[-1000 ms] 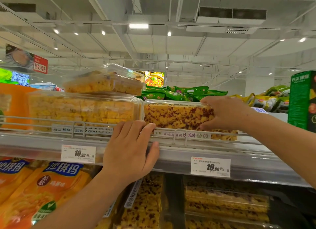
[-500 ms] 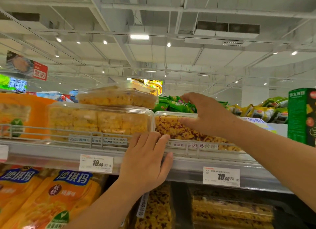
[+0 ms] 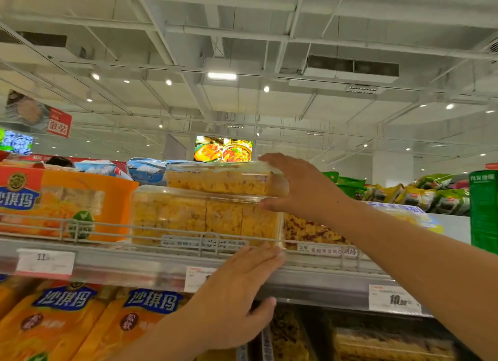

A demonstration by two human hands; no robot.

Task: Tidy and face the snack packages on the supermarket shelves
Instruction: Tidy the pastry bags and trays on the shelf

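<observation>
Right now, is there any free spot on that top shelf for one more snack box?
Hardly. Along the wire rail the orange pack, the big clear box and the speckled box sit side by side. The only room is upward: atop the speckled box, right of the stacked top box that the right hand holds. The left hand rests on the shelf edge.

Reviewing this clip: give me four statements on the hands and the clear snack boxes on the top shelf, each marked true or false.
1. The right hand has its grip on the end of the upper clear box. True.
2. The upper clear box sits directly on the shelf. False: it is stacked on the lower clear box.
3. The left hand rests on the shelf edge. True.
4. The left hand holds an orange bag. False: it holds nothing.
</observation>
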